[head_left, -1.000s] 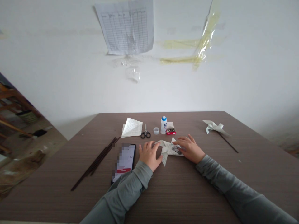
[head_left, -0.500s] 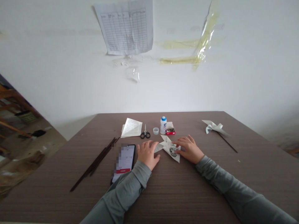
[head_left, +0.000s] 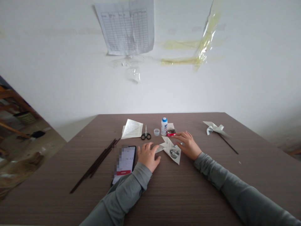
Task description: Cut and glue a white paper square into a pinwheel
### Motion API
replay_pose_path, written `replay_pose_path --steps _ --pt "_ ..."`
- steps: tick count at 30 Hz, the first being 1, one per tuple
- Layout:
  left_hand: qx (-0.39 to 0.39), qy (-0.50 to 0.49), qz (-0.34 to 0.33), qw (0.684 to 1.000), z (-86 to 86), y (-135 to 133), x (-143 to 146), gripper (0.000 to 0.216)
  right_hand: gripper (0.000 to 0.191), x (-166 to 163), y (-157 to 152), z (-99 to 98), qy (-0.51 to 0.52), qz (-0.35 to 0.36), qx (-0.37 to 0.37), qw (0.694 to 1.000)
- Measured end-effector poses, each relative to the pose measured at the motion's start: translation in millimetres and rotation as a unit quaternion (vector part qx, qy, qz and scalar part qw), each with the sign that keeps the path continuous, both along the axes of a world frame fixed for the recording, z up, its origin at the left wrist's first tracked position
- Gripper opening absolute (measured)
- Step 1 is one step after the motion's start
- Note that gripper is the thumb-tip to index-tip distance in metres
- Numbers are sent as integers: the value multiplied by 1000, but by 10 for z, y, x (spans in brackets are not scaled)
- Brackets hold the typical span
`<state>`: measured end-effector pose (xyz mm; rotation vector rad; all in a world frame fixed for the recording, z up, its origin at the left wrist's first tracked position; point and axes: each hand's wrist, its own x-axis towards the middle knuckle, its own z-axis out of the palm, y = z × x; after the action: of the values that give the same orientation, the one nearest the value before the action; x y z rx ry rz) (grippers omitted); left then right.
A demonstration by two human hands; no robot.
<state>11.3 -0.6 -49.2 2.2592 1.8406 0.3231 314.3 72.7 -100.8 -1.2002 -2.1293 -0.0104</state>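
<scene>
A folded paper pinwheel (head_left: 169,147) with printed text and a dark picture lies flat on the table between my hands. My left hand (head_left: 148,156) rests at its left blade, fingers spread, the fingertips partly over the paper. Above the pinwheel's right side, my right hand (head_left: 187,144) reaches forward with fingers apart and nothing visible in them. Its fingertips are by a small red box of metal pins (head_left: 171,132); whether they touch it I cannot tell. Just left of the box stands a white glue bottle (head_left: 164,126) with a blue cap.
Scissors (head_left: 146,134), a small clear cup (head_left: 156,132) and paper squares (head_left: 133,128) lie toward the back. A phone (head_left: 125,163) is beside my left forearm, with dark sticks (head_left: 96,163) further left. A finished-looking pinwheel on a stick (head_left: 215,129) lies at right.
My right hand has left the pinwheel's right side and moved forward toward the red box, uncovering the printed picture. My left hand has stayed almost in place.
</scene>
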Motion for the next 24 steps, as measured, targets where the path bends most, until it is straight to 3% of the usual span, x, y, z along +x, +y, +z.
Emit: replay_pose_path --steps 8,16,24 --pt "3 -4 -10 1000 -30 -13 -11 57 48 -109 352 109 -6 41 12 999" --pt "2 5 -7 1000 17 -43 -7 55 47 -345 622 216 -51 20 -2 998" --pt "14 3 -1 1000 36 -49 24 49 59 -466 745 212 -78 10 -24 997"
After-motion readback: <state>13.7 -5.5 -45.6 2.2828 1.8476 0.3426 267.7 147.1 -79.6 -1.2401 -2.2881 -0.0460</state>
